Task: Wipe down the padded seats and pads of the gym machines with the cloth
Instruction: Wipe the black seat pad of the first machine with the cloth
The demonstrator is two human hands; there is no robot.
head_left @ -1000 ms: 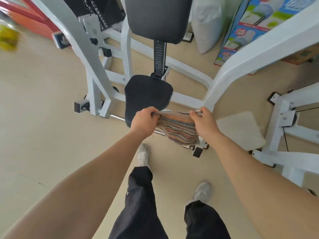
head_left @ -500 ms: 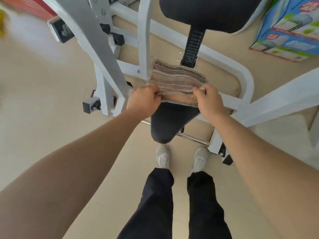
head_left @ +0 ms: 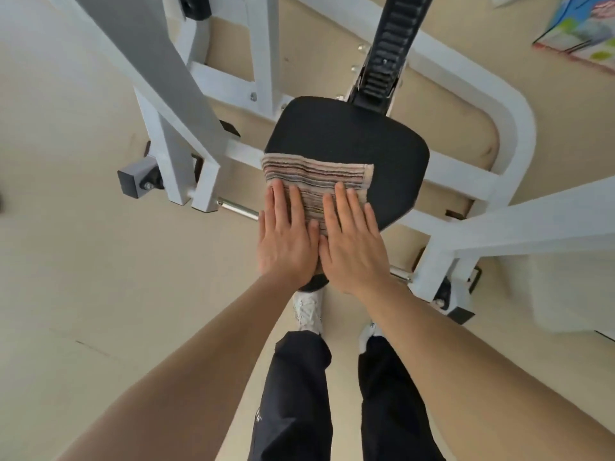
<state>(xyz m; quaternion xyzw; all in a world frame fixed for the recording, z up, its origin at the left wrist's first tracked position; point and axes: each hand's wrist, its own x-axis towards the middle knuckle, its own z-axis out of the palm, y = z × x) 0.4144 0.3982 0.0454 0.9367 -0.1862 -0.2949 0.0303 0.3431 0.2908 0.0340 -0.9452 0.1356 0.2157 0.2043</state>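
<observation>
Near the frame's center, a striped cloth [head_left: 316, 181] lies flat on the left part of the black padded seat [head_left: 382, 154] of a white gym machine [head_left: 512, 134]. Both hands press on it side by side, fingers straight and spread: the left hand [head_left: 286, 241] on its lower left edge, the right hand [head_left: 352, 241] just beside it. Below, white shoes [head_left: 307, 311] stand on the beige floor [head_left: 66, 261].

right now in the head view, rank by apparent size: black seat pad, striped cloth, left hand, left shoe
1. black seat pad
2. striped cloth and left hand: about alike, cloth partly covered
3. left shoe, partly hidden, farther off
</observation>
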